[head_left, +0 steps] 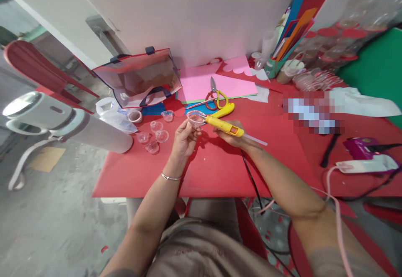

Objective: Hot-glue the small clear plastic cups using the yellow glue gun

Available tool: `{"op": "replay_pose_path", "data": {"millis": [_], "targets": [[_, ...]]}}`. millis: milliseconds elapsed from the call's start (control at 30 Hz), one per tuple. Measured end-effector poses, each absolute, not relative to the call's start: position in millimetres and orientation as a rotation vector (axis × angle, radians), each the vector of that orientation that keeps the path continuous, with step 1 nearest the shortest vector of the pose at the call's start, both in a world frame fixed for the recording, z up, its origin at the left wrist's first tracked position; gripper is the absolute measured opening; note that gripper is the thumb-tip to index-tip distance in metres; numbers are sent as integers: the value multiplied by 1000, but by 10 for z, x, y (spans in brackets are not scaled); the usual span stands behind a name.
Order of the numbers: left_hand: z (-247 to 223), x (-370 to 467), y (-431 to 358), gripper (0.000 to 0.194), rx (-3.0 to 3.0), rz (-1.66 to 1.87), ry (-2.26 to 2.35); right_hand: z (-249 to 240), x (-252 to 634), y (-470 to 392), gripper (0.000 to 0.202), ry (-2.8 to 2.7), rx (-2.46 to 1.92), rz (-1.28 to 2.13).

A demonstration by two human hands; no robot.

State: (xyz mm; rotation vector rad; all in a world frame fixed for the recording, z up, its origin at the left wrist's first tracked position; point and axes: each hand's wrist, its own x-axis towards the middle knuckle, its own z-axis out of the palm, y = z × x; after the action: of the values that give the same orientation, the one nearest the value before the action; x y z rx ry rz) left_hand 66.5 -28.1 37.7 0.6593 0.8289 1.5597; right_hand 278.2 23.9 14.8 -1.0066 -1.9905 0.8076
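Note:
Between its pinched fingers my left hand (185,138) holds a small clear plastic cup (196,119) with a patterned rim. My right hand (231,134) is wrapped round a yellow glue gun (223,125), whose metal nozzle meets or nearly meets the cup's right rim. A translucent glue stick (256,139) sticks out of the gun's back. Left of my left hand, several small clear cups (162,136) are spread on the red table (141,176). Scissors (213,85) with red and yellow handles lie beyond the gun, beside a yellow-handled tool (224,110).
A large white tumbler (94,128) stands at the left, near a clear bag (141,76) with dark handles. Pink paper sheets (201,85) lie at the back. At the right are stacked jars (333,48), a purple box (361,147) and a white power strip (361,166) with cords.

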Motion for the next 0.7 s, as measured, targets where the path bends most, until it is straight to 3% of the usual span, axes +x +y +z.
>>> {"op": "replay_pose_path", "data": {"millis": [700], "targets": [[393,676,-252,52,692,1563,796,44,2733,215,14,-1934,-912,772]]}}
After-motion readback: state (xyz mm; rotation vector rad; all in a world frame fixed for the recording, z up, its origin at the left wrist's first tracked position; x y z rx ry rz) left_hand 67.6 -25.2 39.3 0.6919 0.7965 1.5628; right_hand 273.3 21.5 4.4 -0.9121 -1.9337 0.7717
